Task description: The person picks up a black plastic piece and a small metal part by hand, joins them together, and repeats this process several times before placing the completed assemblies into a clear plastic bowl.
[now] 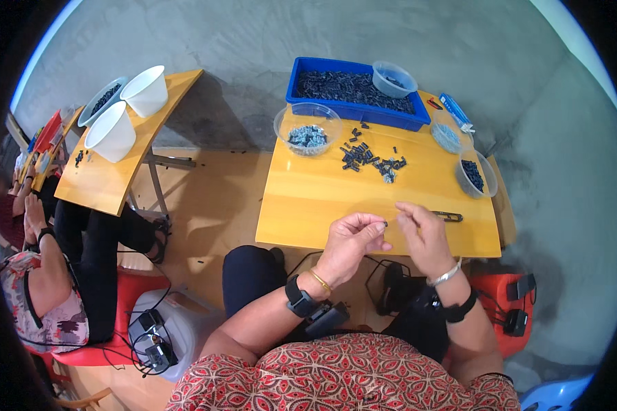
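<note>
Above the near edge of the yellow table, my left hand pinches a small dark piece between thumb and fingertips. The piece is too small to name. Just right of it, my right hand is raised with fingers slightly bent and apart, and I see nothing in it. A black pen-like tool lies on the table beside my right hand. Farther back, a loose heap of small black parts spreads over the tabletop, with some silvery bits at its right end.
At the back, a blue tray holds many dark parts and a clear tub. A clear bowl of silvery parts stands left; bowls of bluish parts and black parts stand right. Another person sits left by a second table.
</note>
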Motion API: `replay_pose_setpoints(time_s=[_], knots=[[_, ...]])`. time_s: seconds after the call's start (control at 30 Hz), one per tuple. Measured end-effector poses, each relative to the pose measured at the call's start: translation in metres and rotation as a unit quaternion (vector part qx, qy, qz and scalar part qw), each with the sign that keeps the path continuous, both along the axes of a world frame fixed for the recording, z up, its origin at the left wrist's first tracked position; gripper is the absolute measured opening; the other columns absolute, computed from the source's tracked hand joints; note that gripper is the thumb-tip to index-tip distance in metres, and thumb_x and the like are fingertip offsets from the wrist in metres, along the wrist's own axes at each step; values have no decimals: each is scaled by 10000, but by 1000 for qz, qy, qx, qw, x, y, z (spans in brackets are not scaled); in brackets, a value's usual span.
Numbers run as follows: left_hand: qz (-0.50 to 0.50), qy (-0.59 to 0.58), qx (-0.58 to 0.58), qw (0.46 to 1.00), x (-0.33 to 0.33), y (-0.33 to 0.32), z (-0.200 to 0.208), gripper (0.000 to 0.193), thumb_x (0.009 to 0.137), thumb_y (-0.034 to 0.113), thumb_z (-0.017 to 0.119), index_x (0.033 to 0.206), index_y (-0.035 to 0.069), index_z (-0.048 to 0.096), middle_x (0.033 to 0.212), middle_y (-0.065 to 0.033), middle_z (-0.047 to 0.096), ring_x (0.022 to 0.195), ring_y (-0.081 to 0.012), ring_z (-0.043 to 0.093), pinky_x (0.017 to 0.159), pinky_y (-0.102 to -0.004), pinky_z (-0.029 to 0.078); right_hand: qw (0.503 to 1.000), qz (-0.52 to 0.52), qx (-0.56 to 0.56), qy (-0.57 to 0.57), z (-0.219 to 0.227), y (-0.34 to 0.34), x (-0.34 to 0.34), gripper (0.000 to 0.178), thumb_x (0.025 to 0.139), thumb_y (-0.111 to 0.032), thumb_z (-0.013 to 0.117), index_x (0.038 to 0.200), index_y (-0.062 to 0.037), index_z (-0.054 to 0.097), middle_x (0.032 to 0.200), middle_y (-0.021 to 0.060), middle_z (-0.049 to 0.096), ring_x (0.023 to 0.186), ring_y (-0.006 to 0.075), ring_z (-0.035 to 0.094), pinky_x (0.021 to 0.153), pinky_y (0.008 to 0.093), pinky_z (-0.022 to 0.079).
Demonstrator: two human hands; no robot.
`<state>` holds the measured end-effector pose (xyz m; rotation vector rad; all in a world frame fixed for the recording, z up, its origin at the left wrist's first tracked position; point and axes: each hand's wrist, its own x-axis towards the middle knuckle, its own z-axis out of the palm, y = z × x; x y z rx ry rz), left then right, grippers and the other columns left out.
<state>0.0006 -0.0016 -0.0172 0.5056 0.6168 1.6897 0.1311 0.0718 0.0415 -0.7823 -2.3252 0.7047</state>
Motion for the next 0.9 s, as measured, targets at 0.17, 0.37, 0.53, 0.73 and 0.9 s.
replay_pose_setpoints(time_s=[0.17, 0.37, 0.53, 0.73, 0.9], knots=[[14, -33, -14, 999, -18, 16, -19, 86, 821, 33, 527, 896, 13, 563, 792, -53, 573, 680, -124, 563, 656, -310, 519, 1000, 11, -18, -5, -8, 52, -33, 96, 770, -55, 519, 836, 11, 538, 681, 144, 566, 636, 244, 576, 597, 305, 447], [13, -59, 11, 998, -28, 14, -26, 108, 821, 22, 520, 920, 15, 562, 829, -45, 575, 714, -129, 569, 676, -319, 515, 994, 51, 48, -86, -29, 94, -69, 51, 739, -66, 535, 749, -21, 511, 701, 133, 565, 672, 294, 559, 599, 354, 442], [-12, -89, 32, 995, -29, 13, -29, 118, 824, 25, 516, 934, 15, 559, 822, -36, 557, 690, -105, 527, 689, -322, 513, 987, 47, 83, -129, -41, 119, -80, 48, 733, -74, 536, 730, -38, 505, 732, 132, 562, 712, 310, 550, 622, 382, 435], [-13, -95, 21, 995, -30, 14, -27, 123, 826, 25, 514, 940, 11, 558, 794, -33, 547, 661, -105, 508, 689, -317, 511, 983, 75, 114, -122, -39, 118, -105, 43, 746, -83, 532, 741, -46, 511, 721, 127, 551, 706, 315, 542, 618, 395, 428], [-10, -93, 13, 996, -29, 12, -28, 126, 827, 26, 512, 942, 6, 557, 785, -37, 545, 659, -110, 508, 685, -314, 509, 974, 74, 125, -174, -41, 119, -118, 65, 757, -96, 528, 741, -36, 511, 750, 133, 548, 744, 309, 538, 637, 397, 425]])
